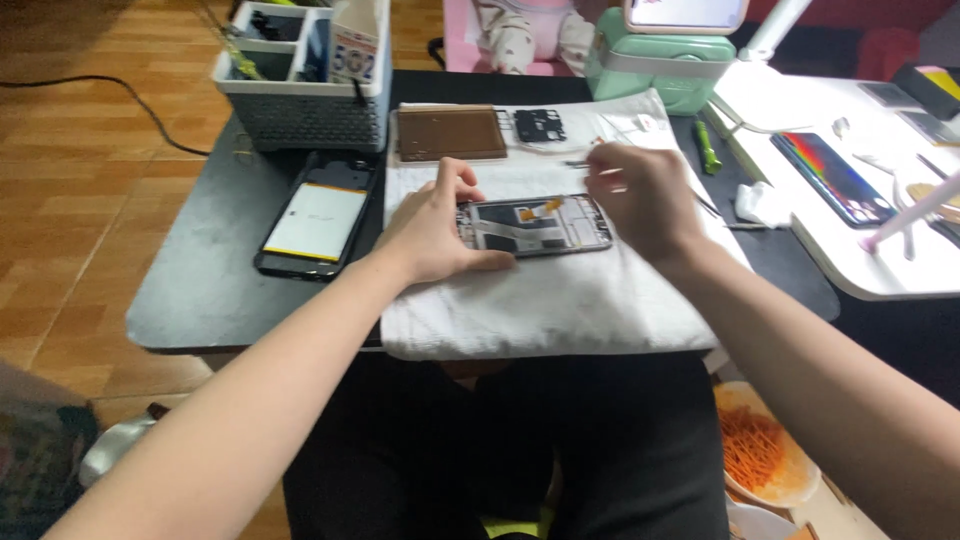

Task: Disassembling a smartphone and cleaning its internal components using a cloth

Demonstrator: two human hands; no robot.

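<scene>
Dark table [200,290]: white cloth [560,300] (centre), grey basket [305,110], opened phone back [318,222] directly on top.

Both arms are seen bare from the lower corners of the frame up to the hands, with no sleeves, watch or rings to be made out. The left hand [432,228] and right hand [645,203] are ungloved, their nails cut short. Dark trousers [500,450] are worn, seen at bottom centre.

Home phone-repair bench: opened phone [535,226] on white cloth [560,290], tool caddy [300,100], wooden floor [70,180].
</scene>
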